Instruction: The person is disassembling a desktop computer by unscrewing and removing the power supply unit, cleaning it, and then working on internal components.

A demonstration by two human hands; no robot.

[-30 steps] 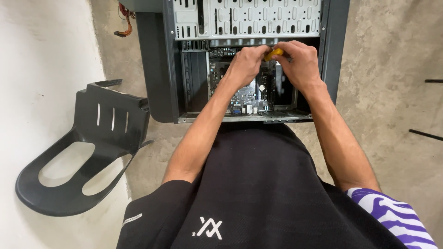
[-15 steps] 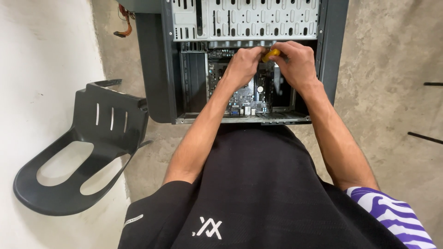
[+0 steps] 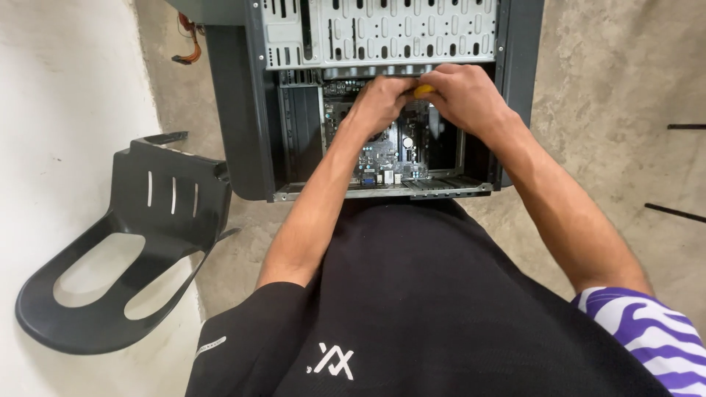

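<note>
An open black computer case [image 3: 235, 110] lies on the concrete floor with its motherboard [image 3: 382, 158] exposed. Both my hands reach inside, above the board's upper part. My right hand [image 3: 463, 99] is closed around a yellow-handled tool [image 3: 423, 90], probably a screwdriver; only a bit of the handle shows. My left hand [image 3: 379, 99] is curled right beside it, fingers touching the tool or the board beneath; what it grips is hidden.
The perforated metal drive cage [image 3: 397, 29] fills the case's far part. Orange and red cables [image 3: 193, 44] stick out at its far left. A black plastic chair shell [image 3: 125, 250] lies to the left against a white wall. Thin dark rods [image 3: 673, 213] lie at right.
The hands stay in the same spot inside the case with only slight shifts; the view has drifted a little.
</note>
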